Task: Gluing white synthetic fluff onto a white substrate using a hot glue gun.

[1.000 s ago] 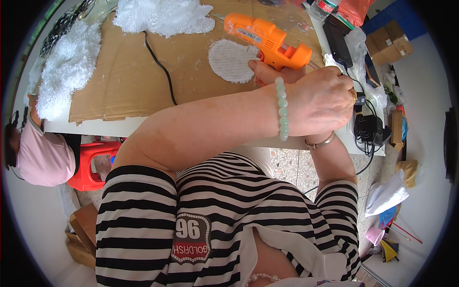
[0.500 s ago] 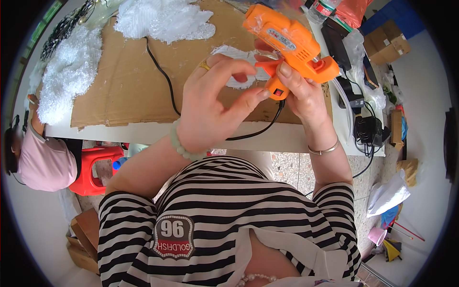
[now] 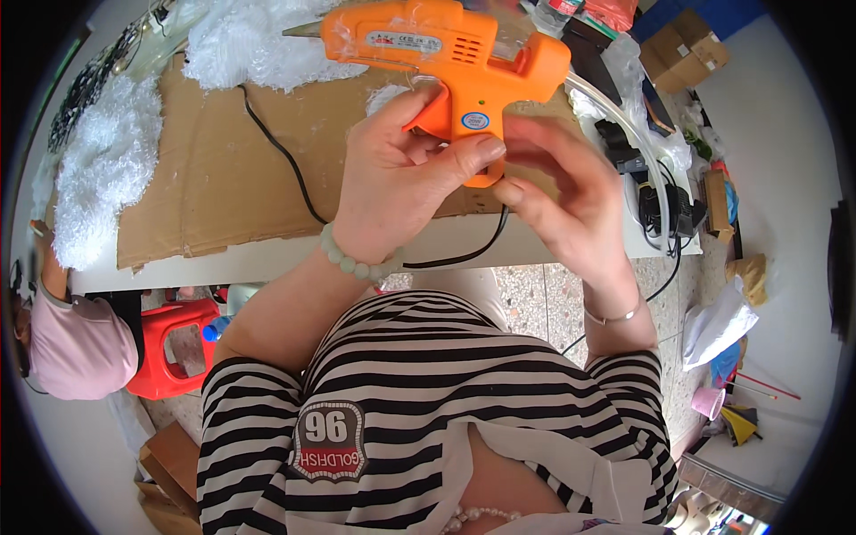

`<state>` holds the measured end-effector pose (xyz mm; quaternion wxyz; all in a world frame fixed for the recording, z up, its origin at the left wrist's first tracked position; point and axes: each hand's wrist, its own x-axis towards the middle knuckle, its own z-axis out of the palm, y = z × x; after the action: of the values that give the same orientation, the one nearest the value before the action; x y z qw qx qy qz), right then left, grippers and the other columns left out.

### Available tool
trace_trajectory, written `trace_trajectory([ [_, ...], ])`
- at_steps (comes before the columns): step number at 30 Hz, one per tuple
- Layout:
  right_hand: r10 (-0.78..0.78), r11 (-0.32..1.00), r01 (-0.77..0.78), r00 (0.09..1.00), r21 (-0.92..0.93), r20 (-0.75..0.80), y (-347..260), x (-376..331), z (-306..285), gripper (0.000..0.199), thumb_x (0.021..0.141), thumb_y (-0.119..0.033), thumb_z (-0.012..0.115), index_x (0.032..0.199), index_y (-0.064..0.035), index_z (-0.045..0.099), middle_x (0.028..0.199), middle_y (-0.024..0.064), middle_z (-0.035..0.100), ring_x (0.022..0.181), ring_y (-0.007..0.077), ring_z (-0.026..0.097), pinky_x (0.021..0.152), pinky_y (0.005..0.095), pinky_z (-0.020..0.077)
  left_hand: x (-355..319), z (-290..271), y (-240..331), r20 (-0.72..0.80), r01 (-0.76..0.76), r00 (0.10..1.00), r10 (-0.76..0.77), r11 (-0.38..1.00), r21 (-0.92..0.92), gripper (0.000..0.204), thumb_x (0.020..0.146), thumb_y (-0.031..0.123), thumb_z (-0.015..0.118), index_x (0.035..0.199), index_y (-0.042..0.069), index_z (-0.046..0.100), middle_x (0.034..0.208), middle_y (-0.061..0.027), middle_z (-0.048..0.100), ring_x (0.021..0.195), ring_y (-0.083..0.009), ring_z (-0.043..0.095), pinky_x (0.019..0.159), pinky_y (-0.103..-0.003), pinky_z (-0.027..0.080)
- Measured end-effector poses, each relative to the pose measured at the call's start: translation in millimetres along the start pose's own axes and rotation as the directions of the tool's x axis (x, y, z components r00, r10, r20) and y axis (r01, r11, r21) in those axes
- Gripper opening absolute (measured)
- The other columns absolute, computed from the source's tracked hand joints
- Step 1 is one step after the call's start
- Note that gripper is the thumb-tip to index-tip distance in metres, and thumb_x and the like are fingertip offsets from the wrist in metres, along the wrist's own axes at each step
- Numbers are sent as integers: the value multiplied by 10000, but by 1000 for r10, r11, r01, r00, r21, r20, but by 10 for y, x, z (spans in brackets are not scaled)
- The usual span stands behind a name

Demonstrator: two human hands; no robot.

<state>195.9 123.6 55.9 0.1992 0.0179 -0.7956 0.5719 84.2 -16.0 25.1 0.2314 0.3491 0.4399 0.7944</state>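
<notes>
An orange hot glue gun (image 3: 428, 49) is held up over the table, its metal nozzle toward the left. My left hand (image 3: 401, 169) is closed round its handle, thumb across the lower grip and fingers by the trigger. Close on the right side of the handle is my right hand (image 3: 571, 192), curved, with thumb and fingers apart; whether its fingertips touch the handle is hard to tell. A black cord (image 3: 464, 259) runs down from the handle's base. From near the gun's rear, a long translucent strand (image 3: 655, 169) bends down to the table's right end.
A cardboard sheet (image 3: 196, 196) covers much of the white table. White fluffy material lies in heaps (image 3: 245, 45) at the back and far left (image 3: 107, 169). Black adapters (image 3: 664, 209) sit at the right edge. Another person (image 3: 80, 343) is at left, beside a red stool (image 3: 165, 357).
The glue gun has moved left and turned more level. My left hand has closed round its handle, while my right hand has loosened from it and its fingers have spread.
</notes>
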Motion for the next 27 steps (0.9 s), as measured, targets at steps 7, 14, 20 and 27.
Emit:
trace_trajectory([
  [7, -610, 471, 326, 791, -820, -36, -108, 124, -333, 333, 717, 34, 740, 1007, 25, 576, 1010, 96, 598, 843, 159, 588, 711, 244, 493, -89, 16, -45, -70, -51, 996, 57, 995, 88, 397, 780, -24, 700, 1134, -85, 530, 975, -93, 630, 821, -130, 633, 695, -248, 554],
  [14, -544, 616, 382, 839, -689, -21, -94, 98, -302, 115, 768, -5, 716, 819, 28, 618, 792, 69, 615, 658, 103, 524, 539, 205, 388, -182, -40, 25, -17, -30, 999, 31, 998, 60, 353, 775, -33, 698, 1091, -80, 550, 948, -78, 630, 803, -102, 626, 685, -226, 545],
  [20, -322, 787, 383, 924, -484, 207, -169, 140, -403, 133, 808, -78, 685, 860, 34, 636, 735, 67, 608, 613, 160, 540, 543, 258, 441, -236, -111, 50, 66, 49, 996, -55, 994, 100, 270, 789, -7, 695, 1028, -68, 586, 885, -48, 622, 785, -94, 612, 684, -244, 538],
  [27, 206, 939, -149, 965, -309, 163, -317, 106, -367, 250, 874, -143, 630, 1042, 42, 618, 821, 40, 616, 637, 49, 511, 523, 183, 403, -229, -127, 29, 69, 111, 991, -115, 992, 55, 264, 800, 6, 691, 1036, -60, 593, 882, -49, 623, 774, -100, 612, 695, -246, 534],
])
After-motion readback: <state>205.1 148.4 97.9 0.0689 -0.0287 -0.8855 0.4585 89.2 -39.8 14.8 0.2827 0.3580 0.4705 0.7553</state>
